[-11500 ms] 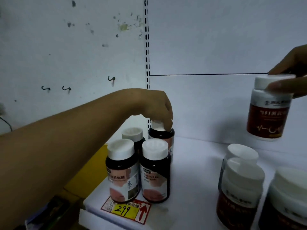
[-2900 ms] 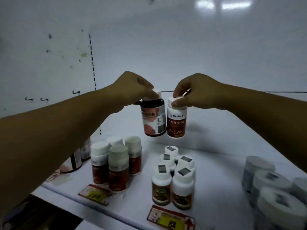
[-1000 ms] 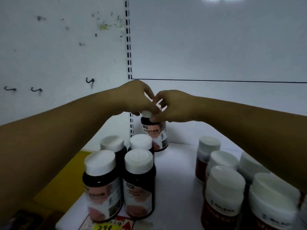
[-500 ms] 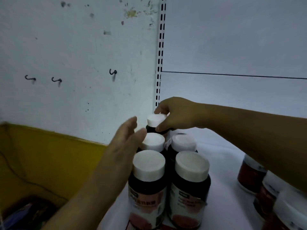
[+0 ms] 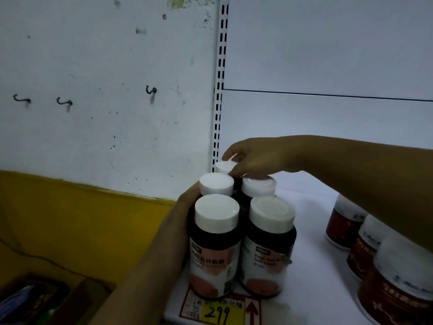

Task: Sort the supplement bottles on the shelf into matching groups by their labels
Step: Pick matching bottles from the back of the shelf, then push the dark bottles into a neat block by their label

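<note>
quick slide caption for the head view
Right hand pinches the rear bottle by its cap behind four pink-label bottles; left hand presses the cluster's side.

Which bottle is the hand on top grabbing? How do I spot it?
Find the slotted white post at the back left corner of the shelf. At its foot stands a cluster of dark bottles with white caps. Yours is the rearmost bottle, nearest the post, the only one whose cap the right hand pinches.

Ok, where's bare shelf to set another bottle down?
A bare shelf strip runs between the dark bottles and the red-label bottles, back toward the rear panel. The left corner is crowded: left hand against the dark bottles, right hand gripping the rearmost cap.
</note>
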Motion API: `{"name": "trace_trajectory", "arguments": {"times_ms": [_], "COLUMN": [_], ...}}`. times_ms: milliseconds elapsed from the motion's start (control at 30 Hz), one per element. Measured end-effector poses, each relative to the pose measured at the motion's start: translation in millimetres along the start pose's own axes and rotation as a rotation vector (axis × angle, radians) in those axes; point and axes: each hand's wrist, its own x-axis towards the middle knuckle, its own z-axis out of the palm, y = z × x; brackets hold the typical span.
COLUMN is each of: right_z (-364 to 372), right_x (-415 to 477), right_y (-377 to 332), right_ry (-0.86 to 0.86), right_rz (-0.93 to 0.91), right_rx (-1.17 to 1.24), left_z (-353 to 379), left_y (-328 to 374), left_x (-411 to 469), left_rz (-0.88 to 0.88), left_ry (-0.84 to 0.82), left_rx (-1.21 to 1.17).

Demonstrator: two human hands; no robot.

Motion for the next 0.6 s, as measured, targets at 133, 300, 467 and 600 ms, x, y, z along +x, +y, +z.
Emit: {"name": "trace_trajectory", "arguments": {"times_ms": [133,300,467,600], "right_z": [1,7,20,46], "right_x": [-13,-40,-69,-83], "right_y": [-6,-10,-2,7], "right_ry": [0.026,0.135,0.272,0.454], "right_rz": [0.001,-0.041,-0.022,-0.007], "right_rx": [-0.091,-0.171,0.029,0.308], "left_z": [5,11,16,17], "left_y": [0,0,3,5], "left_x": [-2,-1,-1,-3], "left_rz": [0.014,-0.030,-0.014,-0.014], "left_ry": [-0.005,0.082,0.101,0.122], "left_rx": [0.008,-0.004,-0.003,0.007]}}
